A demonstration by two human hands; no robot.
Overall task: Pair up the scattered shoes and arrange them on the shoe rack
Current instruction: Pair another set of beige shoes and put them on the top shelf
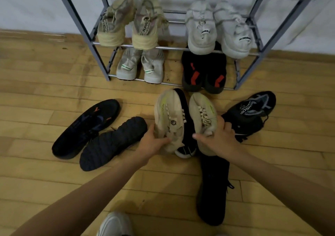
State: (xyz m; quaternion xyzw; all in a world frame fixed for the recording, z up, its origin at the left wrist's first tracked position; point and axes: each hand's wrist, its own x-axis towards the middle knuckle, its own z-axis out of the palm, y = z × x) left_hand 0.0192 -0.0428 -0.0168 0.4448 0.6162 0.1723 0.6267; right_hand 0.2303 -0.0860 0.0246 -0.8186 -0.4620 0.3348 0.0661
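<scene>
**A:** Reaching forward with both arms, low over the plank floor [36,94]. Gripping the left beige sneaker [168,116] near the heel with the left hand [152,143], curled right round it.

**B:** Same for the right hand [219,138], wrapped round the right beige sneaker [202,109]. Held side by side just in front of the grey metal shoe rack [78,23], toes toward it. Knit-looking uppers, chunky laces, neon-yellow streaks, rounded toes.
</scene>
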